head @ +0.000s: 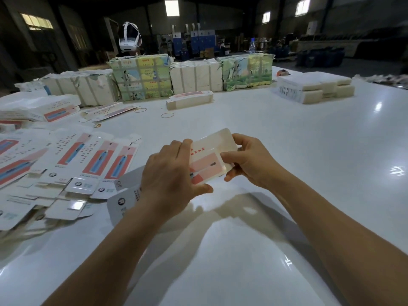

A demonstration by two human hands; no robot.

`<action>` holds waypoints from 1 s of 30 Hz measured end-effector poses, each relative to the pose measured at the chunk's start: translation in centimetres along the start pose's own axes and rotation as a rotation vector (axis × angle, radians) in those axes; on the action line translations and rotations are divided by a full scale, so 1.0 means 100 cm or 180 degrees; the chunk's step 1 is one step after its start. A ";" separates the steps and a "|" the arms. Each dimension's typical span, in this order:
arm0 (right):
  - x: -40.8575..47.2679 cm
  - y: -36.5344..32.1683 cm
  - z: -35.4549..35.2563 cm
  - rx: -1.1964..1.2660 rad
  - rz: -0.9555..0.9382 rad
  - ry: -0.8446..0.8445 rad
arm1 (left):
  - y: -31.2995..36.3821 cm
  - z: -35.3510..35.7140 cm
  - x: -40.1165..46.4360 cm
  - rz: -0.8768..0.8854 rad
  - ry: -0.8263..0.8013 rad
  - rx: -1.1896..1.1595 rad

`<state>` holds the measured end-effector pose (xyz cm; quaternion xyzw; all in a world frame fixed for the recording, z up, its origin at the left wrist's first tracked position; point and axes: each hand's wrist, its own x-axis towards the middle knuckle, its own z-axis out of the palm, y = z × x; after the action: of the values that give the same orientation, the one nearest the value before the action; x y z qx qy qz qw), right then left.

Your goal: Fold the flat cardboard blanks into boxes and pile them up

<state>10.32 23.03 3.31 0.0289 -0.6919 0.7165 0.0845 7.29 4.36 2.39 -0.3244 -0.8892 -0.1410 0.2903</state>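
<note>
Dim warehouse, glossy white surface [287,133]. Both hands raised above it, sharing 1 cardboard blank [209,157]. Left hand [172,173] grip: fingers curled over blank's left edge, thumb beneath. Right hand [247,160] grip: thumb on printed face, fingers behind right end. Loose flat blanks [66,168] left of grip; folded box [189,99] beyond it.

both forearms reach forward; left hand [171,173] and right hand [247,160] meet, hands' fingers curled in a grip.
</note>
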 end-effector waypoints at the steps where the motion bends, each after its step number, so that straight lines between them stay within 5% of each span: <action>1: -0.001 0.000 0.000 -0.0100 -0.0091 -0.0005 | 0.000 -0.001 0.000 -0.0003 -0.0013 0.0034; 14: -0.002 0.005 0.003 -0.0583 0.0080 -0.0169 | -0.004 -0.006 0.000 -0.0009 -0.0241 -0.0212; 21: -0.005 0.003 0.009 -0.0318 -0.0885 0.0907 | -0.015 -0.007 0.002 -0.0344 -0.0317 -0.0460; 24: -0.010 0.006 0.017 -0.1165 -0.1725 0.1678 | -0.024 -0.007 0.004 -0.0603 -0.0401 -0.0536; 27: -0.015 0.016 0.034 -0.2078 -0.1983 0.1627 | -0.028 -0.005 0.005 -0.0786 -0.0446 -0.0553; 30: -0.018 0.019 0.046 -0.2070 -0.1688 0.1440 | -0.027 -0.002 0.004 -0.0882 -0.0418 -0.0569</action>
<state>11.42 18.26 1.36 0.0198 -0.8132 0.4049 0.4175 5.28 2.45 2.63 -0.2317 -0.9264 -0.2366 0.1794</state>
